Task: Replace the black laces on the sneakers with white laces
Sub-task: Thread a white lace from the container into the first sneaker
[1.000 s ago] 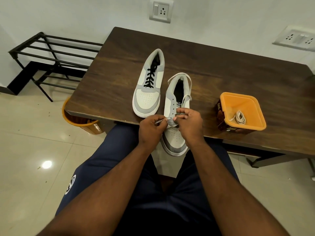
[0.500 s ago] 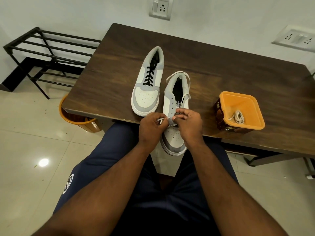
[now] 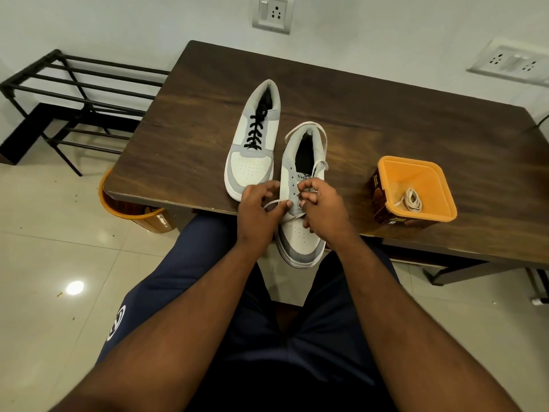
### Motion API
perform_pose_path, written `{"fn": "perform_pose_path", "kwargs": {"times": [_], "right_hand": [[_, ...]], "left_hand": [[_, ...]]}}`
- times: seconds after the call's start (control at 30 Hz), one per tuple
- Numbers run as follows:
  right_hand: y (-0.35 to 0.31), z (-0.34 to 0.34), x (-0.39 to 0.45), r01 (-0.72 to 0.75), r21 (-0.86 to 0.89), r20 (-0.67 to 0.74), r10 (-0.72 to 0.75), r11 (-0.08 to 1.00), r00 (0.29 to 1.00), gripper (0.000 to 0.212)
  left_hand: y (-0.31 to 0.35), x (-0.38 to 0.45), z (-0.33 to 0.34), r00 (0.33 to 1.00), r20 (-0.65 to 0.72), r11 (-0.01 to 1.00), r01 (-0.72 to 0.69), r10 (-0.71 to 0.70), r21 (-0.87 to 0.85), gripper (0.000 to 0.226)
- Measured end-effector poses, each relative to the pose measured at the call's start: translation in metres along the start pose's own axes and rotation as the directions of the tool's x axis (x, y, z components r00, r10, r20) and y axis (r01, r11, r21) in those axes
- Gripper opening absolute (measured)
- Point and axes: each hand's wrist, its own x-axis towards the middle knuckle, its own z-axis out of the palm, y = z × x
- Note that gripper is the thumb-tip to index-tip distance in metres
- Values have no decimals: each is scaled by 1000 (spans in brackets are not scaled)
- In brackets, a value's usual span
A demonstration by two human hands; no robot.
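Head view: two sneakers, two hands both pinching one white lace.

My one camera sits on my head, looking forward and steeply down over my lap at the near edge of the wooden table, close above it, with the wall just beyond its far edge.

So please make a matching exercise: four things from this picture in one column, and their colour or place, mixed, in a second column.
1. far sneaker
2. near sneaker
3. orange tub
4. shoe rack

a. holds a coiled white lace
b. stands on the floor, left of the table
c. black laces
d. toe sticks out past the table edge

Pairs: 1-c, 2-d, 3-a, 4-b
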Motion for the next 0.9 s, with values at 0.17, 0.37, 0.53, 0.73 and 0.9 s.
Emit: {"fn": "perform_pose_path", "kwargs": {"times": [0.17,0.37,0.53,0.73,0.9], "right_hand": [[-7,-9,11,47,-103,106,-36,994,994,29],[-7,-17,18,97,-114,193,-74,989,979,25],[2,-11,19,184,-205,108,-165,961,980,23],[-27,-22,26,410,-727,322,-253,551,912,28],[-85,-47,50,466,-870,416,-267,159,869,21]], "left_hand": [[13,14,-4,994,84,997,61,-66,56,78],[39,36,5,889,168,841,457,-425,-289,37],[43,47,19,962,108,968,249,-251,34,50],[30,49,11,980,193,951,-14,-48,308,43],[30,51,10,967,235,956,31,-102,290,45]]}}
